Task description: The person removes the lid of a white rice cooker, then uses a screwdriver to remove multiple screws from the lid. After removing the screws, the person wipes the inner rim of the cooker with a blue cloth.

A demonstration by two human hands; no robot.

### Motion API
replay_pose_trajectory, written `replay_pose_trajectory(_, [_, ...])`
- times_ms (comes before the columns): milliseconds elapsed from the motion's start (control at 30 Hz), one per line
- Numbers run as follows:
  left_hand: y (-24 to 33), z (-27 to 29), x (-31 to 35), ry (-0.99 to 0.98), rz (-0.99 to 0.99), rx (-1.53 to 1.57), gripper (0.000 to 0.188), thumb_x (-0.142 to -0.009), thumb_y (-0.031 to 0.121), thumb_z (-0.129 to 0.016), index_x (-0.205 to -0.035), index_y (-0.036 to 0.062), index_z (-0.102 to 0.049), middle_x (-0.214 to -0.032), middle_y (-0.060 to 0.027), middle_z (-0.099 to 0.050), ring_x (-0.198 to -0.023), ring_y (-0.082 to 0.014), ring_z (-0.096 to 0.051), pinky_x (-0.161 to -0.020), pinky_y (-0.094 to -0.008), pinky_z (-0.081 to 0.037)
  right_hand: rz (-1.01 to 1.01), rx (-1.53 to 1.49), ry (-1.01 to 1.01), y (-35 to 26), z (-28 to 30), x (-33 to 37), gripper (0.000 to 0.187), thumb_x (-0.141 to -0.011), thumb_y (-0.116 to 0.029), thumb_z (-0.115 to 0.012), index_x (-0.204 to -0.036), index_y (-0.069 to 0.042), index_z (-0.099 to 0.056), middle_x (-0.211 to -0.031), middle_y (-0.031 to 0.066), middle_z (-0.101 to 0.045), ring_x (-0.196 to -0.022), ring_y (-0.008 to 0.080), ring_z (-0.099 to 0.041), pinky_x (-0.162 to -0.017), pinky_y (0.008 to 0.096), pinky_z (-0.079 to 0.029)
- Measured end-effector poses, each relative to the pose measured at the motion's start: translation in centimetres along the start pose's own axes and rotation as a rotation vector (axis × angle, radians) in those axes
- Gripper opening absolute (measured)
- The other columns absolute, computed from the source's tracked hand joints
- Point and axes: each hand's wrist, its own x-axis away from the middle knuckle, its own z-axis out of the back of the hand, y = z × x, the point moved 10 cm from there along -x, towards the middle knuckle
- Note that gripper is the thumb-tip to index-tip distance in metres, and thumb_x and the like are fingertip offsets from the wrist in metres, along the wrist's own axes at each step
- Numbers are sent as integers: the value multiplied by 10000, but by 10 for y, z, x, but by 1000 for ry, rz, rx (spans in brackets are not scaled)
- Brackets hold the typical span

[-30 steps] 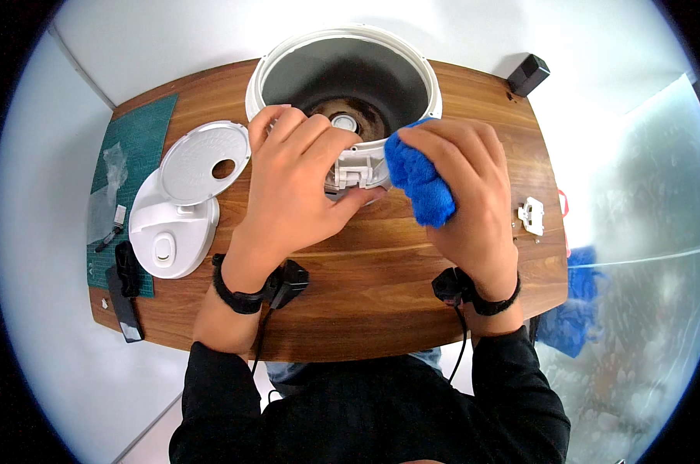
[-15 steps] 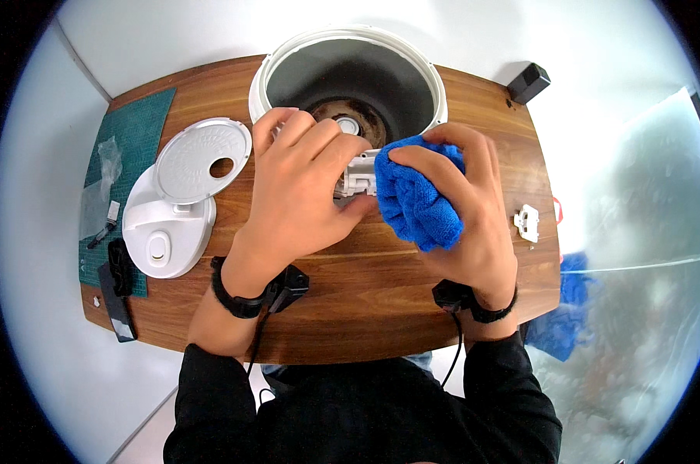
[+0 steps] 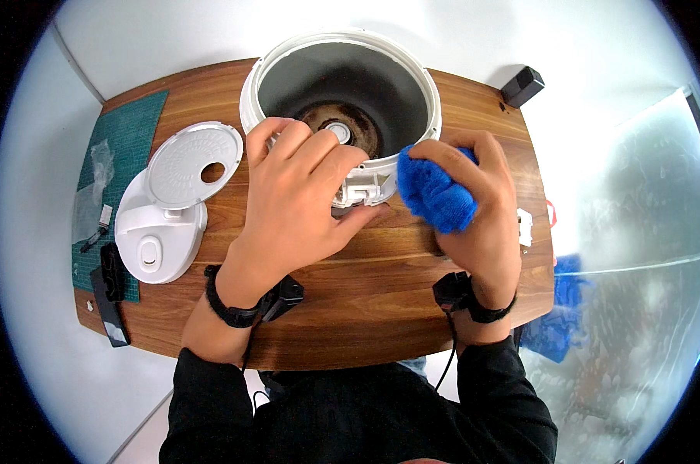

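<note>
Cloth (image 3: 439, 189) clutched, my right hand (image 3: 481, 209) shifted right, baring more latch (image 3: 363, 192); left hand (image 3: 292, 197), clamping the worktop's (image 3: 350, 332) far-edge pot (image 3: 396, 85), should brace.

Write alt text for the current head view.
A person's left grip holds the near side of a round, open, grey-lined white plastic appliance body; the right grip holds a bunched blue plush cloth beside it. A two-part white plastic lid lies at left on the brown wooden table.
</note>
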Motion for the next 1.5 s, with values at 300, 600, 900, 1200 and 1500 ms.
replay_pose_trajectory(300, [-6, 0, 0, 18, 22, 6, 392, -608, 260, -886, -895, 105, -668, -812, -49, -567, -834, -281, -537, -914, -442, -354, 28, 126, -47, -11, -5, -1, 541, -619, -40, -835, -1139, -151, -740, -1010, 123, -587, -953, 334, -597, -815, 441, -483])
replay_pose_trajectory(600, [-8, 0, 1, 24, 30, -35, 321, -569, 228, -833, -818, 124, -658, -772, -23, -575, -789, -235, -531, -908, -433, -355, 25, -36, -62, -12, -10, -1, 423, -732, -84, -746, -1136, -208, -724, -995, 137, -575, -942, 366, -584, -823, 453, -473])
replay_pose_trajectory(900, [-6, 2, -1, 43, 0, -23, 326, -597, 213, -843, -807, 115, -614, -744, -35, -530, -778, -253, -523, -878, -414, -368, 21, 130, 53, 41, 1, -10, 506, -703, -29, -735, -1170, -223, -722, -1037, 125, -602, -1006, 358, -582, -858, 463, -460])
replay_pose_trajectory(1200, [-11, -1, 1, 39, 36, -66, 325, -551, 247, -842, -786, 130, -651, -765, -9, -592, -779, -220, -535, -918, -417, -366, 128, 139, -3, -7, -8, 1, 432, -742, -150, -737, -1166, -227, -707, -1012, 114, -577, -963, 330, -575, -814, 441, -443])
replay_pose_trajectory(1500, [-6, 3, -1, 65, -6, -44, 303, -569, 189, -840, -771, 121, -625, -723, -21, -530, -749, -245, -520, -861, -395, -378, 21, -2, 5, 25, 0, -5, 465, -695, -79, -762, -1147, -182, -717, -989, 155, -586, -967, 383, -582, -837, 468, -469])
